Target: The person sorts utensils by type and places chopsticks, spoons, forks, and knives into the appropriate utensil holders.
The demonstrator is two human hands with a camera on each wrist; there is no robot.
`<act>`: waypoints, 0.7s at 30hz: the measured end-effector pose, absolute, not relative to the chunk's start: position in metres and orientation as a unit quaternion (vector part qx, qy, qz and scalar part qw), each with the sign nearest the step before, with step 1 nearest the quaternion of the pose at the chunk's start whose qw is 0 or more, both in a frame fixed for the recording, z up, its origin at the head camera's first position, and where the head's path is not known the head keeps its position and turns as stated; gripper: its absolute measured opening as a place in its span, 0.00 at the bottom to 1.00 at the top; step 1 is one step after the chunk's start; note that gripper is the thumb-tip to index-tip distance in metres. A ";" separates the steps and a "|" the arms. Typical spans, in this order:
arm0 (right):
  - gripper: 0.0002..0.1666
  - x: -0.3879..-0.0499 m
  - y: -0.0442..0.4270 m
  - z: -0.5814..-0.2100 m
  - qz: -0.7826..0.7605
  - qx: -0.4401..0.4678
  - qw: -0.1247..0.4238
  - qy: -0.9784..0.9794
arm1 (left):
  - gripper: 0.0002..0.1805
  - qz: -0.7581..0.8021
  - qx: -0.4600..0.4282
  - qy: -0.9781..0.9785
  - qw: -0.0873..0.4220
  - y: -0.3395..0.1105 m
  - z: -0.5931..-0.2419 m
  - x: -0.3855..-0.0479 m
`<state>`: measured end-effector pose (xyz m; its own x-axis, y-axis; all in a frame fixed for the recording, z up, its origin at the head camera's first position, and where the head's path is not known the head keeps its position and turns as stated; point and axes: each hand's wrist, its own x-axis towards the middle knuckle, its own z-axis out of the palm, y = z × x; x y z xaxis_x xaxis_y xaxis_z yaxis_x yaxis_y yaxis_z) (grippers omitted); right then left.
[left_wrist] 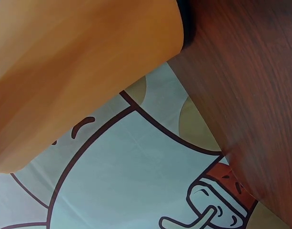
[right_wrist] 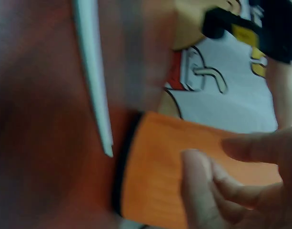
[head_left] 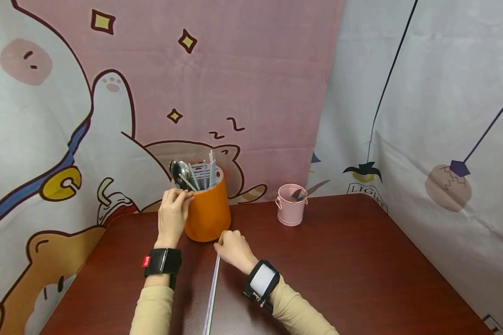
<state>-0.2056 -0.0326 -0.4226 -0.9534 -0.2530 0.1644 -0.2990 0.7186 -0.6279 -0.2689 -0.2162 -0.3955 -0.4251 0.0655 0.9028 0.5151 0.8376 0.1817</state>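
An orange utensil holder (head_left: 208, 211) stands near the back wall with metal spoons (head_left: 178, 171) and several pale straws (head_left: 212, 167) in it. My left hand (head_left: 173, 211) grips its rim at the left front, fingers bent; the left wrist view shows the holder's side (left_wrist: 88, 71) but no fingers. My right hand (head_left: 235, 249) is low in front of the holder, over the end of pale straws (head_left: 212, 293) lying on the table. In the right wrist view, a gap separates the right thumb and fingers (right_wrist: 196, 174), and the straws (right_wrist: 93, 76) lie apart from them.
A small pink bucket (head_left: 290, 211) with a knife-like blade (head_left: 317, 187) leaning out stands to the right on the dark wooden table (head_left: 360, 260). Printed cloth (head_left: 251, 74) hangs close behind the table and at its sides.
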 end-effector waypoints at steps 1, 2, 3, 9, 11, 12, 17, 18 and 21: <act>0.18 -0.202 -0.034 -0.428 0.333 0.145 0.016 -0.932 | 0.07 -0.223 -0.178 -0.814 0.505 -0.216 -0.396 -0.269; 0.20 -0.199 -0.035 -0.433 0.321 0.142 0.002 -0.936 | 0.07 -0.226 -0.179 -0.813 0.506 -0.216 -0.396 -0.269; 0.23 -0.196 -0.036 -0.437 0.310 0.139 -0.011 -0.941 | 0.07 -0.228 -0.180 -0.811 0.507 -0.216 -0.396 -0.269; 0.22 -0.184 -0.042 -0.453 0.256 0.131 -0.032 -0.957 | 0.07 -0.227 -0.179 -0.811 0.509 -0.217 -0.397 -0.270; 0.19 -0.181 -0.043 -0.457 0.246 0.131 -0.033 -0.960 | 0.07 -0.224 -0.177 -0.813 0.507 -0.217 -0.396 -0.270; 0.19 -0.180 -0.044 -0.458 0.241 0.131 -0.033 -0.961 | 0.07 -0.223 -0.176 -0.814 0.507 -0.217 -0.396 -0.270; 0.18 -0.174 -0.047 -0.466 0.231 0.132 -0.035 -0.963 | 0.07 -0.227 -0.178 -0.811 0.508 -0.216 -0.396 -0.269; 0.18 -0.174 -0.048 -0.467 0.231 0.131 -0.034 -0.963 | 0.07 -0.227 -0.178 -0.811 0.508 -0.216 -0.396 -0.269; 0.18 -0.172 -0.050 -0.468 0.238 0.125 -0.041 -0.962 | 0.07 -0.226 -0.178 -0.813 0.506 -0.216 -0.395 -0.269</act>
<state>-0.1718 -0.0498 -0.4678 -0.9656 -0.2594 -0.0193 -0.2205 0.8555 -0.4684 -0.2686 -0.2164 -0.3951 -0.4237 0.0614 0.9037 0.5186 0.8344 0.1864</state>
